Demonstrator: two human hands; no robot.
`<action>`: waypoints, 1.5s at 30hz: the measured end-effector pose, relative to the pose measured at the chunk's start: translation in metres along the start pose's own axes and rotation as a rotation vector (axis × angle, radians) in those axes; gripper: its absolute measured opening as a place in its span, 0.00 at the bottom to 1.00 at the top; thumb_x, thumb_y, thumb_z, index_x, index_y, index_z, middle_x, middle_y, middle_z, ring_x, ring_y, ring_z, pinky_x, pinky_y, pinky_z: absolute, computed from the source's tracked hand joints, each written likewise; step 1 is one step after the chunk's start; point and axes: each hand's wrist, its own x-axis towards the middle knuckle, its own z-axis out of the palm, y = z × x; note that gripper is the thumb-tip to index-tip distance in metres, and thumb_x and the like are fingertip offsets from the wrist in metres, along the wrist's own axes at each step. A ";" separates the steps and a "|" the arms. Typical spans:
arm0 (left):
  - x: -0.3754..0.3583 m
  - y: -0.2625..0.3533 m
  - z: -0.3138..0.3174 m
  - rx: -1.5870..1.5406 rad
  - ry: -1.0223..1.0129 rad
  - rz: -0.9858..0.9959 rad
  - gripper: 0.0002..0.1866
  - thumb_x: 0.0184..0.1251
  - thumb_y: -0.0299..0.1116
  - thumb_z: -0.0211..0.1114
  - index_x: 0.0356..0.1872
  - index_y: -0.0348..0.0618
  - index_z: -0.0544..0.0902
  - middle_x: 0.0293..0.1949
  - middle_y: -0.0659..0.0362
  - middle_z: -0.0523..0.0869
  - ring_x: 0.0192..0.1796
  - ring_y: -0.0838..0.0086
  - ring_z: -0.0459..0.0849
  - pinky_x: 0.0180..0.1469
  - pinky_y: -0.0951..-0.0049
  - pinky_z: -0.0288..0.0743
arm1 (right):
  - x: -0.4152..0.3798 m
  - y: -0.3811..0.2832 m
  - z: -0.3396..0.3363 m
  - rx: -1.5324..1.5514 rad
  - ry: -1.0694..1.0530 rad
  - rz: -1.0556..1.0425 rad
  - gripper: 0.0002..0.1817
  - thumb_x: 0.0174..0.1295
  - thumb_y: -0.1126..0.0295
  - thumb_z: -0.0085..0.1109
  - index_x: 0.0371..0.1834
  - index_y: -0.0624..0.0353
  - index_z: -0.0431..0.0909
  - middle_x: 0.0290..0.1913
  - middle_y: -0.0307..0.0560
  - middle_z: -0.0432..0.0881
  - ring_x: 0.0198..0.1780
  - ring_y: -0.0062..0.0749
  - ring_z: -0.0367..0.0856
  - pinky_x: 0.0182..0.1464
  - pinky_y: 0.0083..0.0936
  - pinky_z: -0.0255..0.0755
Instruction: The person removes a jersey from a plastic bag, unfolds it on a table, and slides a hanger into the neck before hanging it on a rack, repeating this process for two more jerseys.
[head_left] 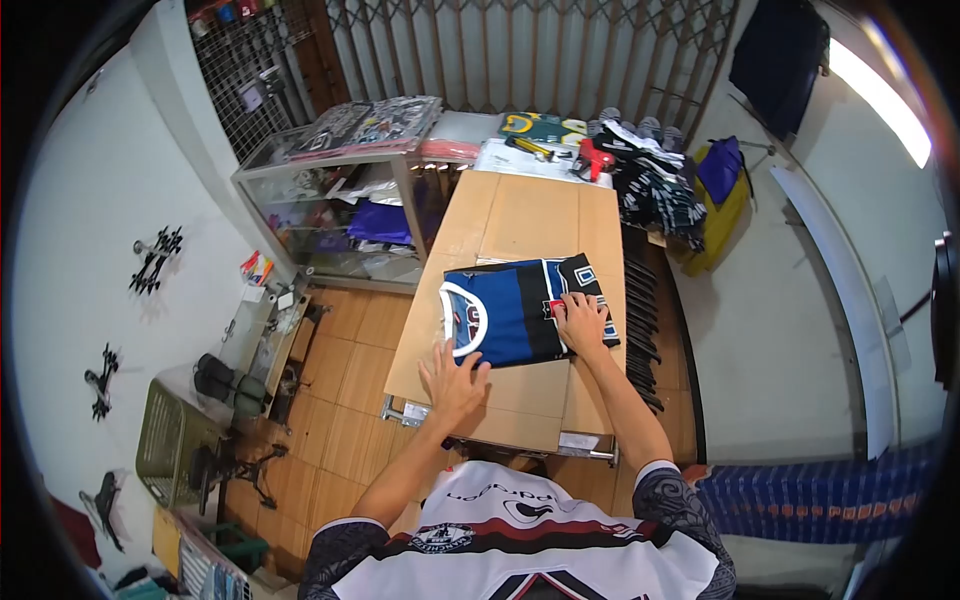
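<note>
A folded blue and black jersey with a white round collar lies on the cardboard-topped table. My left hand is at its near left corner by the collar, fingers spread. Its fingertips reach the jersey's edge; whether they press on it is hard to tell. Across the jersey's right part rests my right hand, fingers apart and slightly bent, beside a small red patch. Striped black and white trim shows along the right side, partly under that hand.
At the table's far end lie a red tool and a yellow-black tool. A glass display case stands at the left. Piled clothes sit at the far right, with black hangers along the table's right side.
</note>
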 end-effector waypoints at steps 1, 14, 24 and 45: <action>0.009 -0.005 0.002 0.009 0.003 0.002 0.24 0.77 0.59 0.59 0.61 0.59 0.90 0.79 0.38 0.67 0.84 0.37 0.56 0.77 0.17 0.40 | -0.009 0.000 -0.006 -0.022 0.014 0.021 0.19 0.71 0.52 0.63 0.56 0.50 0.89 0.56 0.41 0.86 0.58 0.43 0.79 0.58 0.52 0.67; 0.119 -0.034 0.030 -0.037 -0.012 0.070 0.16 0.75 0.47 0.67 0.58 0.60 0.89 0.80 0.43 0.66 0.83 0.36 0.56 0.75 0.18 0.51 | -0.122 -0.069 -0.070 -0.142 0.057 0.170 0.17 0.70 0.53 0.65 0.37 0.57 0.87 0.39 0.49 0.81 0.46 0.46 0.79 0.51 0.46 0.66; 0.180 -0.045 0.061 -0.201 -0.002 0.326 0.12 0.63 0.35 0.67 0.47 0.53 0.89 0.74 0.50 0.76 0.77 0.49 0.69 0.75 0.28 0.57 | -0.151 -0.145 -0.083 0.199 -0.094 0.117 0.13 0.64 0.60 0.73 0.33 0.60 0.88 0.35 0.52 0.81 0.44 0.50 0.81 0.47 0.45 0.73; 0.199 -0.048 0.065 -0.384 0.117 0.280 0.14 0.70 0.35 0.69 0.55 0.51 0.85 0.61 0.57 0.85 0.67 0.55 0.79 0.69 0.45 0.66 | 0.005 -0.017 0.005 0.336 0.057 0.515 0.18 0.58 0.72 0.74 0.53 0.51 0.87 0.66 0.56 0.80 0.69 0.56 0.78 0.70 0.51 0.71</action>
